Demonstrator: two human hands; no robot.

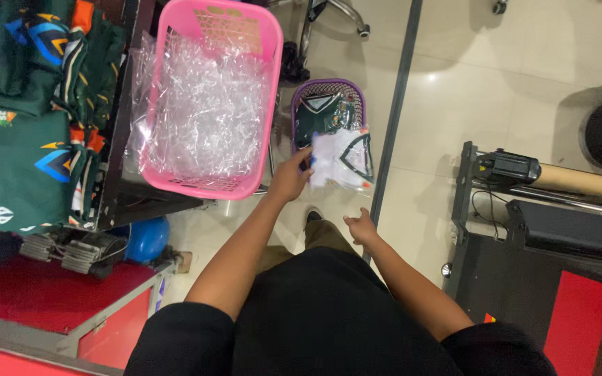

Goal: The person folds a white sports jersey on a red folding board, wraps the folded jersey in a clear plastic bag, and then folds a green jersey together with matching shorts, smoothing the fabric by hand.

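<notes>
- Far left, folded garments [29, 104] lie stacked on the counter [116, 174].
- Just right of them, a large basket [210, 97] sits at the counter edge, with plastic bags [203, 111] in it.
- Right of that, lower on the floor [496, 90], a small basket [329, 104] has a bagged garment [343, 159] lying on its near rim.
- Left hand [290, 177] touches that bagged garment; right hand [362, 228] hangs nearer, apart from it.
- A machine [552, 230] stands at right.

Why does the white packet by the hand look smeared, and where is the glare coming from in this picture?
In the head view, the bagged white garment at the left hand is motion-blurred, while the purple basket beneath stays fairly sharp. The clear plastic bags in the pink basket glint with highlights, and the glossy floor tiles mirror overhead light. The right hand looks slightly soft.
</notes>
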